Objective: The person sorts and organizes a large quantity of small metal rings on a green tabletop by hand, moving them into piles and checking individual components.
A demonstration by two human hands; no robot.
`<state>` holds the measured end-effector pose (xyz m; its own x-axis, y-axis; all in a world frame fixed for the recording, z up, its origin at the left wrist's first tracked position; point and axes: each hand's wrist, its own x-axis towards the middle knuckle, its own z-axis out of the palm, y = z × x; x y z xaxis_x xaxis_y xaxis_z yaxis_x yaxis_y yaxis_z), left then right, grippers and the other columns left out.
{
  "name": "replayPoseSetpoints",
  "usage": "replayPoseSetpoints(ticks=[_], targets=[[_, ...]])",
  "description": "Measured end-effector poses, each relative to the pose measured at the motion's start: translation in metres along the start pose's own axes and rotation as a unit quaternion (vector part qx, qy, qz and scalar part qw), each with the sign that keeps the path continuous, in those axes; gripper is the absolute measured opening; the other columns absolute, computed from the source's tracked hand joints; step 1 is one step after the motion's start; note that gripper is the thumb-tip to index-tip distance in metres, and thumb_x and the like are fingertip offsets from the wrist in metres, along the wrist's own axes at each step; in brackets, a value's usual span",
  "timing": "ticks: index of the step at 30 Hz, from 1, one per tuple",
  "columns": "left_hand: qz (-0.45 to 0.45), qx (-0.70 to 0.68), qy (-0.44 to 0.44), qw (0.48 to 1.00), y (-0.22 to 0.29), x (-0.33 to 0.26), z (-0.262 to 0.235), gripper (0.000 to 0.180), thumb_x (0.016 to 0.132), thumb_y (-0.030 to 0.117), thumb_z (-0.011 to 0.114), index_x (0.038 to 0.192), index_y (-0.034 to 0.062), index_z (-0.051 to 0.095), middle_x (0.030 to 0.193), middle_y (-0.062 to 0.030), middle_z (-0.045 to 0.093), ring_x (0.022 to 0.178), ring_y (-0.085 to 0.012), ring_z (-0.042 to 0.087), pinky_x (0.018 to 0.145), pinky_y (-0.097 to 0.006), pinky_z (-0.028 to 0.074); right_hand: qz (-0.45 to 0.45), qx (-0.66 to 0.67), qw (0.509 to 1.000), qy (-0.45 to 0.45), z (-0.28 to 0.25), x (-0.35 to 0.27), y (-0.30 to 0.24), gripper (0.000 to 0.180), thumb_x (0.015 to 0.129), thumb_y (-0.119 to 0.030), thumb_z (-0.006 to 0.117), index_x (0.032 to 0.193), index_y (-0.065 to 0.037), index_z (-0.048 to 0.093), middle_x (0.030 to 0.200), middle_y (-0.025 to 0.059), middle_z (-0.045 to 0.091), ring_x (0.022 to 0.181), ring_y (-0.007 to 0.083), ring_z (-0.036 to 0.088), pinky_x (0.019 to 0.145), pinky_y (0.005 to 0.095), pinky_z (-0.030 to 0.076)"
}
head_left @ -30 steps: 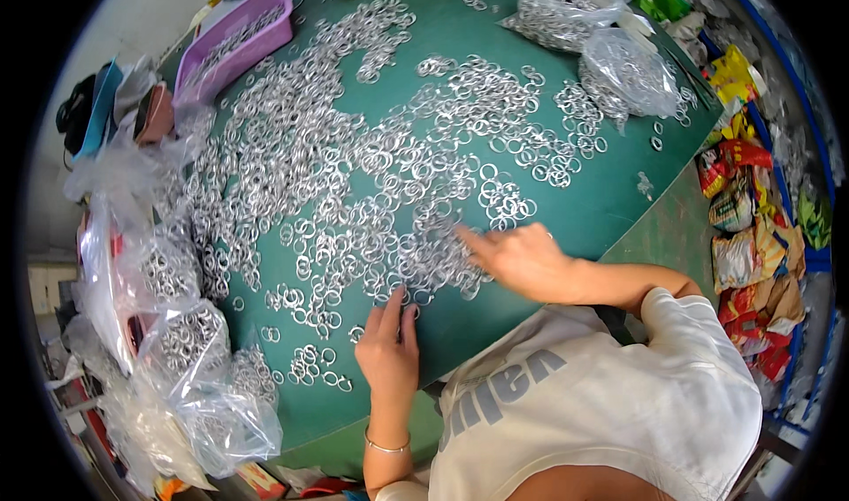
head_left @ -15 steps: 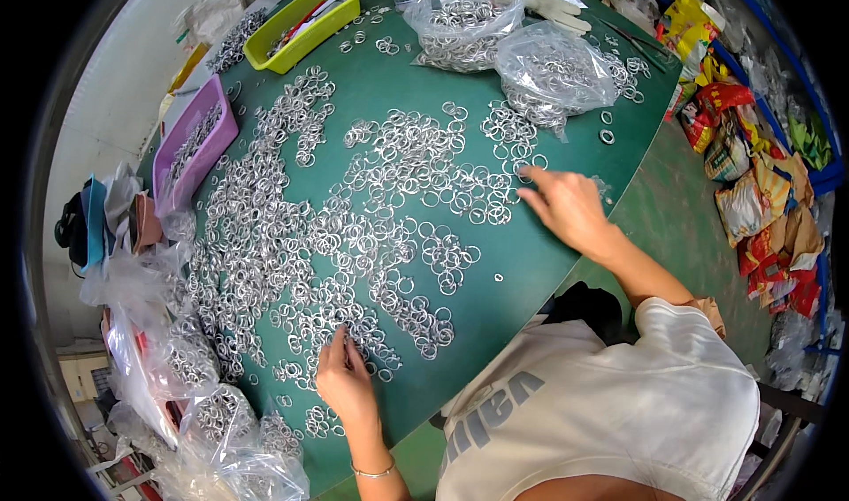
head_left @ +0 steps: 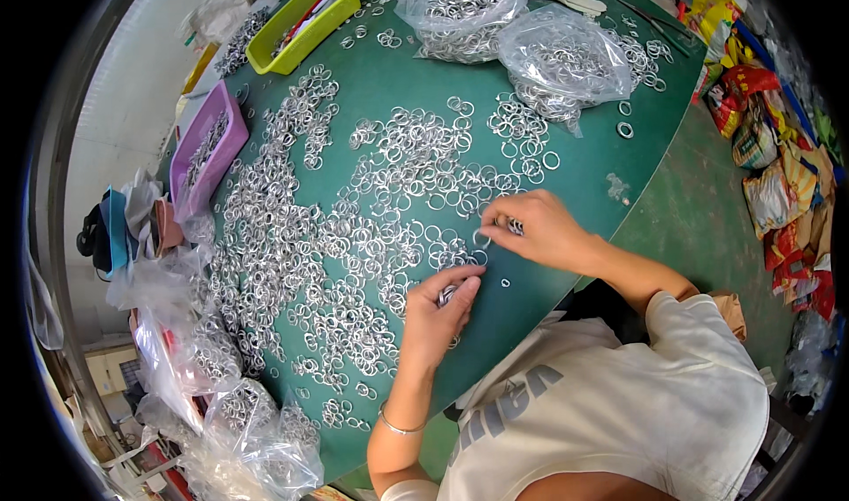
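Many loose silver metal rings [head_left: 265, 209] lie spread in clusters over a green table [head_left: 566, 183]. My left hand [head_left: 440, 313] is curled around several rings, which show between the thumb and fingers. Close beside it, to the upper right, my right hand [head_left: 531, 229] pinches a ring [head_left: 481, 237] at its fingertips, and more rings show inside its curled fingers. Both hands are near the table's front edge, a small gap apart. A single small ring [head_left: 506, 283] lies on the table below my right hand.
Two clear plastic bags of rings [head_left: 566, 59] stand at the back. A yellow-green basket [head_left: 305, 23] and a purple basket [head_left: 209, 147] line the far left. Plastic bags [head_left: 256, 448] crowd the left edge. Colourful packages [head_left: 769, 191] lie beyond the table's right edge.
My left hand has moved up and right from the lower ring pile. My right hand has come down and left, and both now hold rings close together.
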<state>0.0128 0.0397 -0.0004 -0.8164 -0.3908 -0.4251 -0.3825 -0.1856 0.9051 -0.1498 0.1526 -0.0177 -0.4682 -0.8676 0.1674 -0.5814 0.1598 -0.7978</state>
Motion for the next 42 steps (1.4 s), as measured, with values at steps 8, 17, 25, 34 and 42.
replayPoseSetpoints(ticks=[8,17,25,34,42], targets=[[-0.144,-0.32,-0.077,0.933,-0.006,0.029,0.019,0.033,0.095,0.03,0.044,0.096,-0.0011,0.056,0.073,-0.0086,0.055,0.043,-0.0074,0.039,0.032,-0.017,0.024,-0.008,0.003,0.998,0.068,-0.027,0.008,0.013,0.016,0.081,-0.019,0.06,0.087,-0.004,0.063,0.062,0.0106,0.062,0.057,0.0297,0.06,0.052,0.0376,0.046],[-0.112,-0.29,-0.026,0.95,0.002,0.027,0.01,0.021,0.092,0.02,0.051,0.094,0.0004,0.06,0.069,-0.0018,0.05,0.053,-0.0068,0.042,0.037,-0.016,0.026,-0.002,-0.343,0.939,-0.004,-0.028,0.029,0.044,0.033,0.081,-0.026,0.06,0.1,0.0,0.053,0.055,0.0132,0.058,0.053,0.031,0.06,0.045,0.0413,0.044],[-0.069,-0.284,0.039,0.955,-0.007,0.024,-0.005,0.021,0.09,0.021,0.054,0.092,0.0014,0.06,0.069,0.0002,0.047,0.057,-0.008,0.044,0.039,-0.015,0.026,-0.111,-0.238,0.948,-0.182,-0.01,-0.005,0.007,0.032,0.077,-0.013,0.054,0.108,-0.008,0.058,0.065,0.0071,0.057,0.057,0.0265,0.061,0.047,0.0392,0.043],[-0.098,-0.338,0.045,0.935,-0.007,0.019,-0.011,0.021,0.087,0.007,0.053,0.105,-0.0018,0.059,0.088,-0.005,0.057,0.062,-0.0073,0.043,0.041,-0.013,0.031,0.063,-0.179,0.98,0.056,-0.055,0.006,0.038,0.02,0.077,-0.021,0.066,0.091,-0.008,0.062,0.064,0.0107,0.061,0.059,0.0291,0.059,0.053,0.0399,0.045],[-0.071,-0.285,0.025,0.955,-0.006,0.018,-0.008,0.019,0.088,0.005,0.052,0.103,-0.002,0.061,0.078,-0.0048,0.057,0.055,-0.0051,0.04,0.039,-0.015,0.026,0.062,-0.196,0.978,0.035,-0.05,0.006,0.045,0.016,0.076,-0.015,0.066,0.087,-0.005,0.06,0.069,0.0119,0.062,0.062,0.0298,0.06,0.054,0.0394,0.044]])
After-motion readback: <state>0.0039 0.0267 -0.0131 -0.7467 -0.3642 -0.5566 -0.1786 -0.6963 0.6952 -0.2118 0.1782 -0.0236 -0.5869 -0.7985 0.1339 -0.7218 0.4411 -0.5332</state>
